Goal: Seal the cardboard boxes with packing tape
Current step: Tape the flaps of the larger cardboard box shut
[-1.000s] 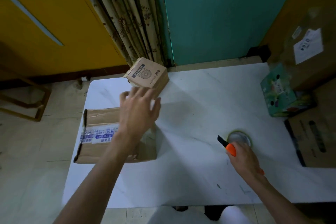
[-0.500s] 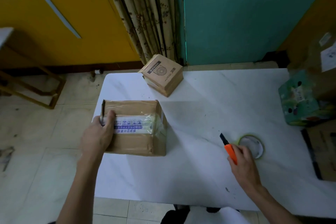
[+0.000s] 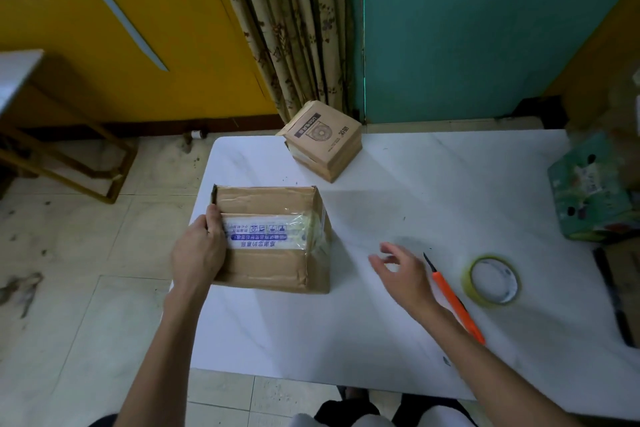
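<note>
Letting go of the orange box cutter (image 3: 447,291), the right hand (image 3: 398,270) has moved left, away from it and toward the big box. The hand now hangs just over the white table (image 3: 415,184). Its fingers are loose and a little spread, and it holds nothing.

The cutter lies flat near the front right part of the table, with its blade end pointing away from the person. Just beside it, on its right, the roll of packing tape (image 3: 467,282) lies flat. The two do not touch.

Over on the other side, the left hand (image 3: 199,253) has stayed where it was. Its fingers curl over the left end of the big cardboard box (image 3: 270,263) and hold it steady. This box sits at the left edge of the table, about halfway back. A strip of printed tape (image 3: 263,232) runs across its top, with shiny clear tape at its right end. I cannot tell if every seam is shut.

I think the cutting is done for now, and the free hand is coming to help with this box, maybe to press the tape down or turn the box.

Farther back, a small cardboard box (image 3: 322,139) sits at the far edge, well apart. A green printed box (image 3: 588,194) sits at the right edge.
</note>
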The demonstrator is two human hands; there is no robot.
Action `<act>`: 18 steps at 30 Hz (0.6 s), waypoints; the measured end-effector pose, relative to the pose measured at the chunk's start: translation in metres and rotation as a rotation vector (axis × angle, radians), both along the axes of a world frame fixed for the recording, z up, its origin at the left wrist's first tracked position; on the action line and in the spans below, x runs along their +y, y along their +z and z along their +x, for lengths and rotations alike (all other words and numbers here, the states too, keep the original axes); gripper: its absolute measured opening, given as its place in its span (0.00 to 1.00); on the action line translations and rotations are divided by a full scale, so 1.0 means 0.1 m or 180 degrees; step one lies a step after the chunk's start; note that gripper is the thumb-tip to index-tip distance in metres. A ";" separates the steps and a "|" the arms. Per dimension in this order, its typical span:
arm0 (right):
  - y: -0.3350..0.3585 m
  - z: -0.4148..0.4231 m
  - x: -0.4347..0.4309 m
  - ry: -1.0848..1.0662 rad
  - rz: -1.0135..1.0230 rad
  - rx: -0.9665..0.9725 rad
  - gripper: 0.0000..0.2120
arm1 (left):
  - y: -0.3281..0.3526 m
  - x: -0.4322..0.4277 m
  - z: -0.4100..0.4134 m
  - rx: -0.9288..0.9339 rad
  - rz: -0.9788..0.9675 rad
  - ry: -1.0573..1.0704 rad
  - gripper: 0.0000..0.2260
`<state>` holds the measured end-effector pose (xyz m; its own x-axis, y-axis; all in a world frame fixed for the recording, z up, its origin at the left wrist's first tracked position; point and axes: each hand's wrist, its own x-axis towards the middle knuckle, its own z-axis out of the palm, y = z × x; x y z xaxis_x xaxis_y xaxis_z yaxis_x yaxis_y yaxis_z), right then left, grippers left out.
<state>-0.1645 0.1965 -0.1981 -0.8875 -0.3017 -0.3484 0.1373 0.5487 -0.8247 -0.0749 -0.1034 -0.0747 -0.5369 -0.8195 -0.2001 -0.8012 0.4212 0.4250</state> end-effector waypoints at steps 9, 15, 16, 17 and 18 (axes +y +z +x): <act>0.04 0.01 -0.78 -0.0081 -0.1228 -0.2442 0.39 | -0.08 -0.06 0.02 0.0208 -0.0002 -0.0087 0.28; 0.20 -0.03 -0.71 -0.0178 -0.1372 -0.2197 0.27 | -0.12 -0.01 -0.07 0.0305 0.0029 -0.0164 0.27; 0.20 -0.06 -0.69 -0.0194 -0.1333 -0.2191 0.25 | -0.13 0.00 -0.10 0.0330 -0.0015 -0.0184 0.27; 0.20 -0.08 -0.66 -0.0220 -0.1330 -0.2226 0.24 | -0.14 0.03 -0.12 0.0379 -0.0032 -0.0196 0.27; 0.20 -0.09 -0.63 -0.0222 -0.1334 -0.2263 0.25 | -0.14 0.05 -0.14 0.0441 -0.0039 -0.0208 0.26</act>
<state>-0.1733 0.1339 -0.1777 -0.5192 -0.4839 -0.7045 0.7257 0.1859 -0.6625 -0.0885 -0.0982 -0.0883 -0.6111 -0.7838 -0.1107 -0.7060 0.4764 0.5240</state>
